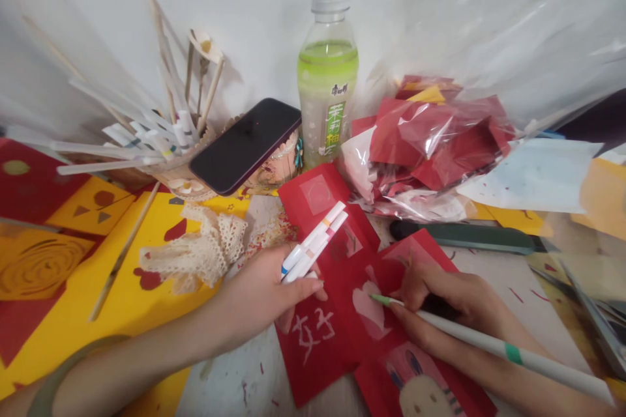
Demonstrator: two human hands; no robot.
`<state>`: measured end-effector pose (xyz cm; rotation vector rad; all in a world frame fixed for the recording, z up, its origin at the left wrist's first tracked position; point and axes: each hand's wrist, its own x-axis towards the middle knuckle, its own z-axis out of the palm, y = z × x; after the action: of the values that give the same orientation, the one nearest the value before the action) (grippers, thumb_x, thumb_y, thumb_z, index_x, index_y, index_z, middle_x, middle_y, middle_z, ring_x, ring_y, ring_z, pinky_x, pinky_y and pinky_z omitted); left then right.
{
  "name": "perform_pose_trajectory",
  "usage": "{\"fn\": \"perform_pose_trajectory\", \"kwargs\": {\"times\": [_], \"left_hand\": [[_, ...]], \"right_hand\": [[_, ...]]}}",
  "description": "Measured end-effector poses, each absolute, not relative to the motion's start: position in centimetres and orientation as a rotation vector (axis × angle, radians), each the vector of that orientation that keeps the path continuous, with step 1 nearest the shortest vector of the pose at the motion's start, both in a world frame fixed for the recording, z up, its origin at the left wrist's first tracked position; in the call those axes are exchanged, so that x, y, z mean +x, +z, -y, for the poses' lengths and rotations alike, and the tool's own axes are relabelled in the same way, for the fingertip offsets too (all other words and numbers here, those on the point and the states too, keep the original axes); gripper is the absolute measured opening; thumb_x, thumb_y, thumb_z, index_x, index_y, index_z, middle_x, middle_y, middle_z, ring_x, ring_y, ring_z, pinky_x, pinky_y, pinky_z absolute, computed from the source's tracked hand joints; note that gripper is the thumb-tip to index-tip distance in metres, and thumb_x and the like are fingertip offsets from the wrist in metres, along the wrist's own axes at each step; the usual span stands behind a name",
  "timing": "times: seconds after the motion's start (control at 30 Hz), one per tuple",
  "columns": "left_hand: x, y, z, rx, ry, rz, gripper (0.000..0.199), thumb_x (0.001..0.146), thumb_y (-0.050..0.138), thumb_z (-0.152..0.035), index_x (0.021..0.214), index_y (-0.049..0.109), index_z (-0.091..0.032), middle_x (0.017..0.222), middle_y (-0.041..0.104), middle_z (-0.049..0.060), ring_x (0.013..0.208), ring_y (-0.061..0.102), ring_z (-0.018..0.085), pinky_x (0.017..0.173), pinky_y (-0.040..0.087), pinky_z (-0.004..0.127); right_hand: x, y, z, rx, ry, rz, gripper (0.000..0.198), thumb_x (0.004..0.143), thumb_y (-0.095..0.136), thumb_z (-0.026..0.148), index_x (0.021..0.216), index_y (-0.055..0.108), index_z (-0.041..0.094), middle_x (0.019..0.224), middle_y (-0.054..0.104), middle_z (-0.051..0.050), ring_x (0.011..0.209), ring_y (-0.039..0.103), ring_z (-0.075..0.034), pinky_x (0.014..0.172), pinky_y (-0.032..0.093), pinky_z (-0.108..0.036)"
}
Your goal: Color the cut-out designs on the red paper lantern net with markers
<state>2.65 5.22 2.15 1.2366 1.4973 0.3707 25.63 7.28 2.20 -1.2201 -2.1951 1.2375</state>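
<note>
Nearest me, the pale desk (222,371) shows between sheets, flecked with red scraps, with yellow paper (117,273) covering its left side. My two hands sit apart: the left hand (264,290) is closed around several white markers (313,244), and the right hand (454,306) grips a green-tipped pen (489,344), its tip at a pink shape on the red paper (337,313) between them; I can't tell whether it touches. Just beyond, I have crumpled lace (200,244) at left and a dark green handle (469,236) at right. Farther back, a black phone (247,143), a green drink bottle (328,91) and clear plastic over red paper scraps (430,137) stand left to right before a plain pale wall (254,6).
</note>
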Motion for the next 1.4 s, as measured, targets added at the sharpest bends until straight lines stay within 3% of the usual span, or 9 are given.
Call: {"fn": "perform_pose_trajectory", "kwargs": {"times": [0.17,0.43,0.63,1.0,1.4], "left_hand": [[2.59,2.09,-5.14,1.235,0.369,-1.498,0.024,0.075,0.051,-0.037,0.08,0.061,-0.016,0.074,0.064,0.001,0.061,0.054,0.011,0.055,0.039,0.021],[2.57,2.25,-5.12,1.254,0.338,-1.506,0.025,0.076,0.05,-0.038,0.083,0.061,-0.016,0.046,0.052,-0.005,0.046,0.047,0.01,0.051,0.036,0.021],[2.61,2.37,-5.15,1.25,0.339,-1.515,0.024,0.076,0.05,-0.037,0.083,0.06,-0.016,0.046,0.051,-0.005,0.044,0.046,0.01,0.051,0.036,0.021],[2.67,2.16,-5.06,1.214,0.372,-1.499,0.021,0.076,0.051,-0.035,0.08,0.059,-0.017,0.059,0.058,-0.003,0.048,0.047,0.009,0.049,0.035,0.019],[2.53,2.22,-5.19,1.234,0.372,-1.477,0.021,0.076,0.051,-0.035,0.081,0.061,-0.017,0.052,0.054,-0.005,0.043,0.044,0.007,0.048,0.034,0.019]], "right_hand": [[25.71,2.13,-7.24,-1.23,1.239,2.175,0.022,0.078,0.049,0.027,0.058,0.042,0.019,0.052,0.049,0.003,0.045,0.044,-0.008,0.037,0.032,-0.018],[25.38,2.6,-7.01,-1.268,1.24,2.115,0.023,0.08,0.046,0.03,0.059,0.041,0.02,0.051,0.045,0.004,0.043,0.04,-0.008,0.039,0.031,-0.02],[25.68,2.62,-7.08,-1.321,1.354,2.09,0.023,0.079,0.048,0.032,0.06,0.041,0.02,0.055,0.049,0.002,0.049,0.046,-0.01,0.042,0.036,-0.021],[25.38,2.52,-7.12,-1.196,1.324,2.186,0.026,0.083,0.041,0.033,0.06,0.039,0.021,0.051,0.047,0.002,0.044,0.043,-0.009,0.039,0.032,-0.02],[25.15,2.52,-7.16,-1.144,1.338,2.201,0.024,0.08,0.045,0.031,0.059,0.041,0.021,0.052,0.049,0.002,0.045,0.043,-0.01,0.039,0.033,-0.021]]}}
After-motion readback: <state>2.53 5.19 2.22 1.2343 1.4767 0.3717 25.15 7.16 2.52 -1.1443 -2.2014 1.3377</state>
